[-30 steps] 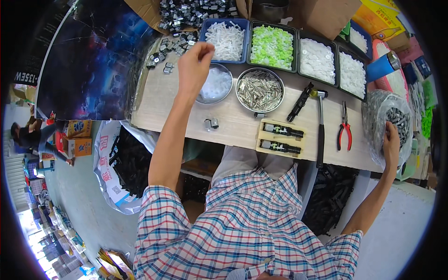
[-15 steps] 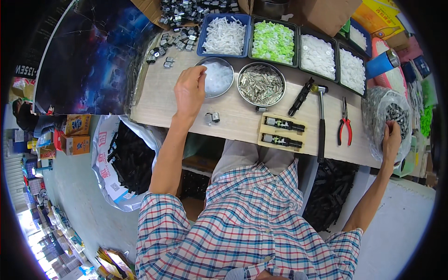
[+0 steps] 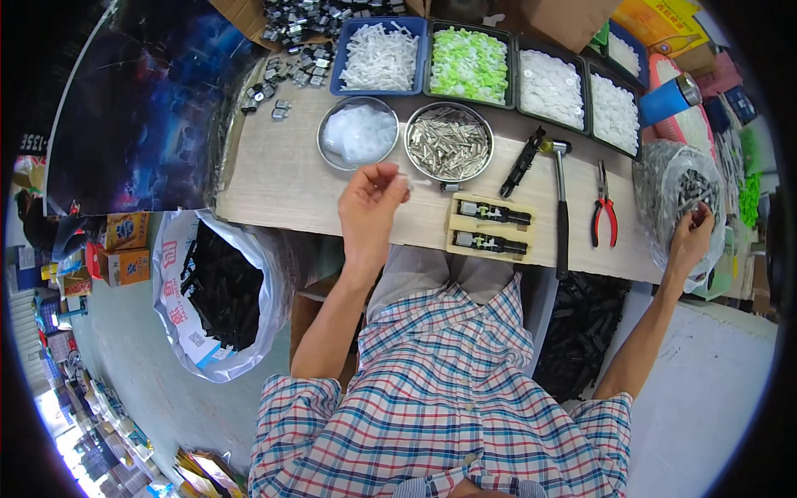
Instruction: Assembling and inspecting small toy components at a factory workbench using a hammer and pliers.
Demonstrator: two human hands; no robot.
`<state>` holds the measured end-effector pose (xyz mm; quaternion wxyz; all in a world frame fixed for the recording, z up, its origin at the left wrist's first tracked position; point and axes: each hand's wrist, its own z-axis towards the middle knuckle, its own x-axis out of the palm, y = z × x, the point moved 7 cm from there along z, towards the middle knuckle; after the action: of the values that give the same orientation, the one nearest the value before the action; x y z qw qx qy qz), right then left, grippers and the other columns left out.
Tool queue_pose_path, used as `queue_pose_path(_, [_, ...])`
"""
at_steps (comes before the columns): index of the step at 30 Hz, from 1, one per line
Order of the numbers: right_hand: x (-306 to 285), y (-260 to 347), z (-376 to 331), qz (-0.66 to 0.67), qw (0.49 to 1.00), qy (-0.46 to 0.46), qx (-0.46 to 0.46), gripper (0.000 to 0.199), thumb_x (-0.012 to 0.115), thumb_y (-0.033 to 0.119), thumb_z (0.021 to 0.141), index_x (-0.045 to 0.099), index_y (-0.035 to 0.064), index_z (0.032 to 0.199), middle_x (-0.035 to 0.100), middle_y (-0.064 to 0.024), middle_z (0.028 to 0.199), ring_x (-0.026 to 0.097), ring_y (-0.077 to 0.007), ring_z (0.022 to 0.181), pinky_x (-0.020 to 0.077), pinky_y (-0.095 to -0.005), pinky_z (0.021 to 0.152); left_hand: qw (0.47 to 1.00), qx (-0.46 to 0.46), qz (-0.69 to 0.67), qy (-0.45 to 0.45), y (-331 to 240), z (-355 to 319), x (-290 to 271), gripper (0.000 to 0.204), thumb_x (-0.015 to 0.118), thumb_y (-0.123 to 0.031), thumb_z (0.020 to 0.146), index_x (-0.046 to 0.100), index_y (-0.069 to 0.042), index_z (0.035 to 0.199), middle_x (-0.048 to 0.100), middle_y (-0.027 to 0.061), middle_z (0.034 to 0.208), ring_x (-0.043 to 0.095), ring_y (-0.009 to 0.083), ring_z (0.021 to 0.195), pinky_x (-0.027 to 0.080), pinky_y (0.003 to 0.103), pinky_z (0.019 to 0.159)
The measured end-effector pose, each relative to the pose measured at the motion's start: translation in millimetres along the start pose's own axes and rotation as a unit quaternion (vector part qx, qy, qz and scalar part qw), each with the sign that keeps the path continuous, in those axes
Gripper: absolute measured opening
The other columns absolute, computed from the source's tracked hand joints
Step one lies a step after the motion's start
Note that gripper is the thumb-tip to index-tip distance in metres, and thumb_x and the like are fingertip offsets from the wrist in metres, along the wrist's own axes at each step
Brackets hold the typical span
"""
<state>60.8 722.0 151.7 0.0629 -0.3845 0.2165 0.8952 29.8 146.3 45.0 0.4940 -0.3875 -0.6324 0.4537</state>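
Note:
My left hand [image 3: 369,206] hovers over the wooden tabletop [image 3: 282,178], its fingertips pinched on a small clear plastic piece [image 3: 413,178]. Just beyond it stand a metal bowl of clear plastic pieces [image 3: 359,133] and a metal bowl of small metal pins [image 3: 448,141]. To its right lies a pale wooden block [image 3: 490,228] carrying two black parts. My right hand [image 3: 689,241] is far off to the right, with fingers curled on the edge of a clear plastic bag [image 3: 677,187] full of dark parts.
A hammer [image 3: 560,207], red pliers [image 3: 603,217] and a black tool [image 3: 521,162] lie right of the bowls. Trays of white pieces [image 3: 380,56] and green pieces [image 3: 469,65] line the back. A white sack of black parts [image 3: 220,290] stands below the table's left.
My left hand has pulled back from the bowl of clear pieces toward me and to the right, now pinching a small piece. My right hand has stayed at the bag.

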Motion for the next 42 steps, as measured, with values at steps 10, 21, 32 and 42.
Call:
queue_pose_path(10, [10.2, 157.4, -111.8, 0.418, 0.897, 0.140, 0.026, 0.024, 0.058, 0.001, 0.102, 0.060, 0.0018, 0.125, 0.063, -0.0050, 0.108, 0.062, -0.0116, 0.100, 0.0512, -0.0252, 0.087, 0.996, -0.062, -0.022, 0.067, 23.2, -27.8, 43.2, 0.020, 0.068, -0.001, 0.095, 0.061, 0.003, 0.114, 0.064, 0.0057, 0.102, 0.063, 0.0090, 0.088, 0.055, 0.024, 0.081])
queue_pose_path(21, [59.8, 255.5, -199.6, 0.450, 0.778, 0.438, 0.024, 0.024, 0.058, -0.006, 0.097, 0.057, -0.0015, 0.120, 0.064, -0.0070, 0.104, 0.064, -0.0123, 0.098, 0.0512, -0.0256, 0.087, 0.989, -0.080, 0.014, 0.125, 21.0, -42.0, 59.4, 0.023, 0.070, -0.003, 0.094, 0.062, 0.002, 0.115, 0.067, 0.0069, 0.104, 0.065, 0.0110, 0.090, 0.055, 0.025, 0.082])
queue_pose_path(32, [52.9, 269.0, -189.5, 0.427, 0.793, 0.429, -0.073, 0.026, 0.061, -0.008, 0.094, 0.059, -0.0009, 0.118, 0.065, -0.0086, 0.102, 0.066, -0.0146, 0.094, 0.0535, -0.0272, 0.083, 0.976, -0.084, 0.066, 0.189, 20.8, -47.6, 66.5, 0.017, 0.070, -0.003, 0.094, 0.065, 0.001, 0.109, 0.069, 0.0049, 0.098, 0.066, 0.0097, 0.086, 0.055, 0.023, 0.078])
queue_pose_path(42, [79.7, 230.4, -227.5, 0.570, 0.571, 0.476, 0.350, 0.024, 0.055, 0.028, 0.107, 0.061, 0.0048, 0.108, 0.064, -0.0016, 0.080, 0.056, -0.0054, 0.059, 0.0441, -0.0211, 0.054, 0.984, -0.101, 0.030, 0.146, 23.8, -51.3, 73.4, 0.011, 0.069, -0.004, 0.096, 0.066, 0.004, 0.103, 0.070, 0.0059, 0.090, 0.068, 0.0108, 0.079, 0.059, 0.024, 0.076])
